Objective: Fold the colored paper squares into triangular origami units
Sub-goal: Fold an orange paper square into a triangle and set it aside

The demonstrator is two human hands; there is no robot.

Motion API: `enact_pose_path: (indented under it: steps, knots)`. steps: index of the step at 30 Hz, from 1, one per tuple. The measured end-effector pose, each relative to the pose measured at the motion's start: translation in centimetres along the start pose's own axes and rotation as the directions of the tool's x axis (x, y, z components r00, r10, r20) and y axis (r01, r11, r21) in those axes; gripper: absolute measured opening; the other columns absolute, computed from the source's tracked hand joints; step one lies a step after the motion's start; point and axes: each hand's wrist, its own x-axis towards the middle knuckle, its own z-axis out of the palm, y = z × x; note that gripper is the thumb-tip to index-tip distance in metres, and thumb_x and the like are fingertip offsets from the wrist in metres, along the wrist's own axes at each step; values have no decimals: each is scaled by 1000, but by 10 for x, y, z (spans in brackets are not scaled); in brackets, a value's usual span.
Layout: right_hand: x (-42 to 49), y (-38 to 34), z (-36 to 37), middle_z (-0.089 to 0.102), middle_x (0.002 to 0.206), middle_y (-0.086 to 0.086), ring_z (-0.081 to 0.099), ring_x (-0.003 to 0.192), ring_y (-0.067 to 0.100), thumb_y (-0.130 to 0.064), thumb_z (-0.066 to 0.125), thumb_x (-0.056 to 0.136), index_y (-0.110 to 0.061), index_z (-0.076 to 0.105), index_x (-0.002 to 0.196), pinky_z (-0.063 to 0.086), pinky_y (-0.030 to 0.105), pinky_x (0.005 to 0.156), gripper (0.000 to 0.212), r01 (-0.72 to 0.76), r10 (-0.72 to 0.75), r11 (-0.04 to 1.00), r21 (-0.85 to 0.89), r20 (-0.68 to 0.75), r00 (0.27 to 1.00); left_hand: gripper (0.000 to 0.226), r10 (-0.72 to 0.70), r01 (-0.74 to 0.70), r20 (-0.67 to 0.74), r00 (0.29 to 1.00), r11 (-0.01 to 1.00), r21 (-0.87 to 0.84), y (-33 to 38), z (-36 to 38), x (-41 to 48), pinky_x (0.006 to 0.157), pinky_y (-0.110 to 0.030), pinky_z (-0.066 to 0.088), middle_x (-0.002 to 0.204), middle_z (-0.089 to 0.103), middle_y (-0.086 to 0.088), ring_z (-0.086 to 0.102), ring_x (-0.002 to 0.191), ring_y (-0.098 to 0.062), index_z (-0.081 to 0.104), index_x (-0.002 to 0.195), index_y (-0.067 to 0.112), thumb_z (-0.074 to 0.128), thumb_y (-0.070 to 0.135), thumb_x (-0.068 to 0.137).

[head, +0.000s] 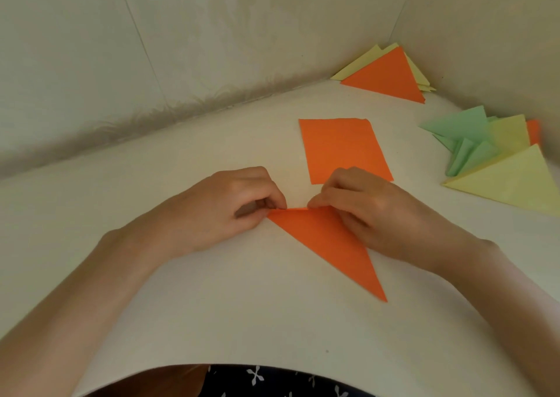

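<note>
Pale cream table [212, 305] fills most of the view, w/ patterned wall panels [181, 48] meeting it at the back and right. We go left to right.

Our left hand [224, 212] rests knuckles-up on the table, fingers curled in, thumb and index tip pinched on the left corner of the folded orange triangle [327, 245]. That triangle lies flat at centre, its long folded edge running along the top between both hands, its sharp point aimed toward us and a bit right.

Our right hand [363, 212] sits at the other end of that top edge, fingers bent, fingertips pressing down on the paper's upper right part; the palm covers that corner, so we can't tell its exact shape there.

Just behind the right hand lies a flat orange square [342, 148], unfolded, its near edge partly hidden by our knuckles.

Farther back right, in the corner by the walls, sits a stack of triangles [391, 75]: orange on top, pale yellow ones under it.

At far right we see another pile [485, 145]: green folded pieces fanned out, yellow triangles over them, a sliver of orange at the back edge. It's well apart from our hands.

Bottom edge: dark fabric w/ white print [272, 381], below the table rim.
</note>
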Motion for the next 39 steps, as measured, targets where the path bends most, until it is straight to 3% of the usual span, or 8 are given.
enact_pose_path:
  steps: [4, 7, 16, 24, 28, 34, 36, 39]
  knots:
    - [-4, -2, -2, 59, 96, 9, 56, 79, 25, -2, 31, 82, -10, 67, 110, 46, 32, 61, 46, 42, -39, 996, -80, 39, 998, 28, 72, -70, -28, 997, 997, 41, 0, 2, -1, 77, -6, 38, 98, 44, 27, 48, 87, 14, 68, 98, 20, 43, 27, 87]
    - [-7, -3, -3, 59, 97, 10, 58, 79, 28, -2, 32, 79, -12, 67, 112, 48, 36, 59, 49, 61, -51, 987, -145, 71, 996, 29, 104, -99, -53, 993, 991, 93, 1, 6, -5, 76, -5, 36, 96, 48, 21, 48, 85, 8, 69, 96, 16, 42, 23, 87]
    - [-22, -24, 1, 61, 104, 13, 60, 82, 31, -4, 35, 79, -7, 63, 118, 52, 38, 64, 48, 7, 12, 935, -355, 50, 999, 36, 106, -65, -118, 987, 949, 308, 15, 14, -18, 55, -28, 47, 84, 62, 1, 53, 73, -15, 73, 97, 15, 38, 16, 88]
    - [-2, -50, 5, 60, 86, 12, 56, 69, 31, -2, 26, 70, -12, 71, 107, 42, 34, 58, 59, -168, 98, 910, -379, -197, 975, 41, 0, 135, -252, 968, 844, 519, 45, 35, -30, 75, -32, 36, 87, 67, -3, 54, 87, -23, 74, 94, 9, 37, 18, 78]
    - [-5, -53, 17, 61, 84, 9, 56, 73, 31, -8, 44, 73, -16, 72, 100, 40, 34, 62, 40, -246, 159, 854, -457, -221, 962, 36, -38, 230, -337, 941, 803, 550, 55, 46, -32, 82, -33, 34, 88, 70, -5, 57, 89, -26, 74, 89, 7, 41, 13, 74]
    - [-36, -43, 4, 62, 83, 10, 57, 77, 34, -5, 30, 67, -12, 75, 93, 26, 34, 67, 53, -410, 310, 771, -487, -275, 910, 38, -93, 319, -389, 917, 756, 572, 60, 61, -34, 88, -35, 33, 98, 72, -14, 57, 95, -31, 72, 99, -2, 58, 2, 64]
    - [-35, -40, -3, 61, 86, 10, 54, 79, 33, 0, 37, 62, -11, 75, 86, 29, 33, 68, 46, -463, 349, 755, -465, -313, 883, 38, -115, 331, -382, 917, 754, 567, 63, 60, -33, 85, -34, 33, 98, 72, -14, 63, 90, -33, 72, 98, -2, 57, 3, 64]
    - [-21, -44, -4, 61, 101, 12, 53, 89, 32, -10, 42, 76, -8, 69, 108, 42, 37, 71, 42, -404, 298, 844, -354, -317, 900, 40, -136, 336, -368, 920, 754, 564, 65, 58, -32, 84, -34, 33, 98, 72, -14, 64, 88, -33, 72, 98, -3, 43, 7, 71]
